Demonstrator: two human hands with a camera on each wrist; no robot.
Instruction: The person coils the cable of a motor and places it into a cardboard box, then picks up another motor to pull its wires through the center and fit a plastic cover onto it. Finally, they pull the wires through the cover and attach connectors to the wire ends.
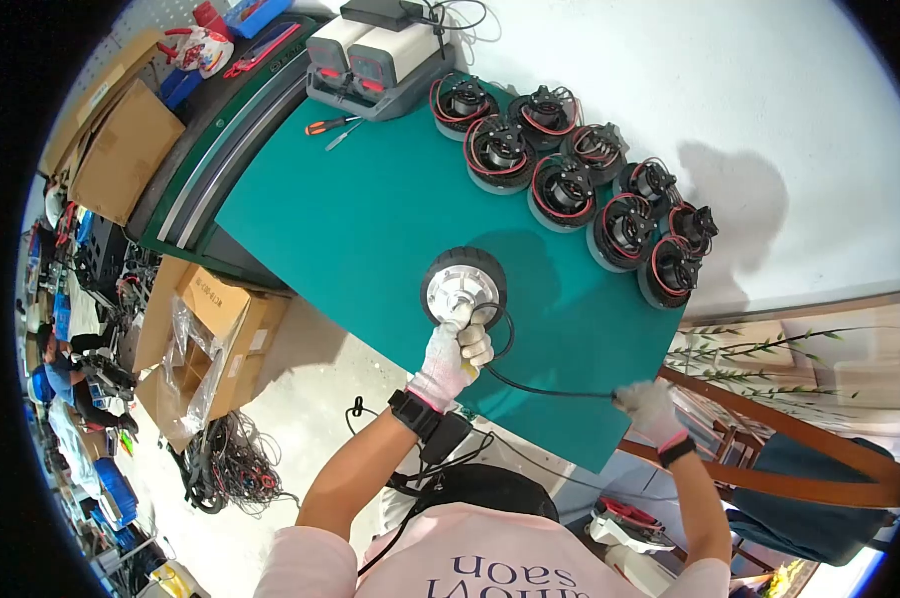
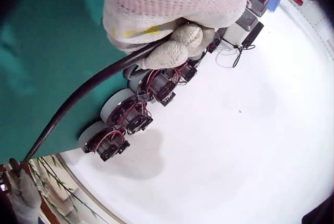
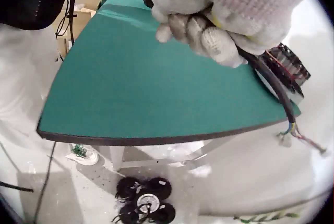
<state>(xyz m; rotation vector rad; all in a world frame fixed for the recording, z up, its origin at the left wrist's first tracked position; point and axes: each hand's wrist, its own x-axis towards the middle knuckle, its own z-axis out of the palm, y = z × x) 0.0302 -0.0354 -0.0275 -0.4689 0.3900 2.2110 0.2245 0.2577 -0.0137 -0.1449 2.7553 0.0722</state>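
Observation:
A wheel with a black tyre and silver hub lies on the green table, its black cable looping out beside the axle. My gloved left hand is over the near side of the hub, fingers at the axle, and grips the cable; in the left wrist view the cable runs out from its curled fingers. My gloved right hand holds the cable's far part beyond the table's right edge, so it stretches between both hands. Below the right fist, the cable end splits into thin coloured wires with small connectors.
Several wheels with red-wired black parts stand along the table's wall side. A screwdriver lies near the grey-and-white device. An open cardboard box sits left of the table; more wheels are on the floor.

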